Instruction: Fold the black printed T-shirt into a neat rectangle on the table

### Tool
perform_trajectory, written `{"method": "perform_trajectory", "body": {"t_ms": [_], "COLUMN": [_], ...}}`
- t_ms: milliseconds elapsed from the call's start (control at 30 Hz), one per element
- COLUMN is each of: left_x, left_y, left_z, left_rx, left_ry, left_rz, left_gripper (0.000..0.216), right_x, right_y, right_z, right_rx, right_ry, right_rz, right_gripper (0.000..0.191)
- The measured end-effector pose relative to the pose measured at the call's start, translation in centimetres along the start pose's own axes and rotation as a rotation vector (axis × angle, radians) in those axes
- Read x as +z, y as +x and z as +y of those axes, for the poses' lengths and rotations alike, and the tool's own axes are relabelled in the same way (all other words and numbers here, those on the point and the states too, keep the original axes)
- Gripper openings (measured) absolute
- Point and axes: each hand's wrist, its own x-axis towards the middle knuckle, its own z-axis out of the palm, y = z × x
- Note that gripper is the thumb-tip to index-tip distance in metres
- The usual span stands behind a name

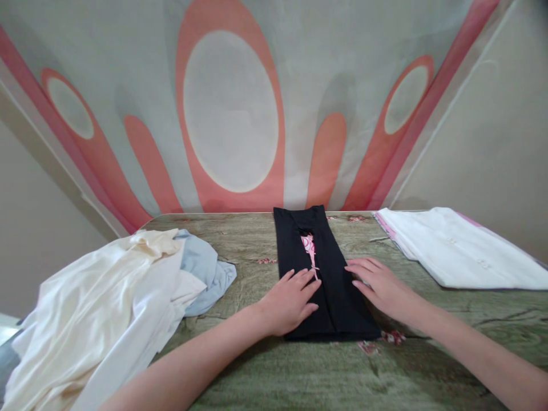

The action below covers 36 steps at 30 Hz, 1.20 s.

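A black garment, folded lengthwise into a narrow strip, lies on the table in front of me. Between its two inward-folded sides a pink and white print shows through a gap. My left hand rests flat on the garment's left half, fingers spread toward the gap. At the garment's right edge, my right hand touches the cloth with its fingertips, fingers stretched out. Neither hand grips anything.
Loose cream and white cloth is heaped at the left, with a light blue piece beside it. Folded white garments lie at the right. Behind the wood-patterned table hangs a pink and grey patterned backdrop.
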Motion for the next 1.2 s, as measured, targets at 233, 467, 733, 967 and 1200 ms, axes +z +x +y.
{"method": "perform_trajectory", "body": {"t_ms": [233, 467, 733, 967, 1200], "left_x": [-2.1, -3.1, -1.0, -1.7, -3.7], "left_y": [-0.2, -0.1, 0.1, 0.0, -0.3], "left_z": [0.1, -0.1, -2.1, -1.5, 0.9], "left_rx": [0.14, 0.106, -0.052, -0.016, 0.086], "left_ry": [-0.147, -0.178, -0.081, -0.117, -0.189], "left_rz": [-0.037, -0.028, 0.077, 0.056, -0.106], "left_gripper": [0.034, 0.026, 0.042, 0.036, 0.028], "right_x": [-1.2, 0.7, 2.2, 2.9, 2.5], "right_y": [2.5, 4.8, 4.9, 5.0, 4.8], "right_z": [-4.6, -3.3, 1.1, 0.6, -0.4], "right_rx": [-0.115, -0.121, 0.056, 0.056, 0.063], "right_ry": [0.237, 0.28, 0.172, 0.047, -0.038], "right_rz": [-0.052, 0.042, 0.215, 0.221, 0.217], "right_gripper": [0.024, 0.023, 0.023, 0.027, 0.026]}}
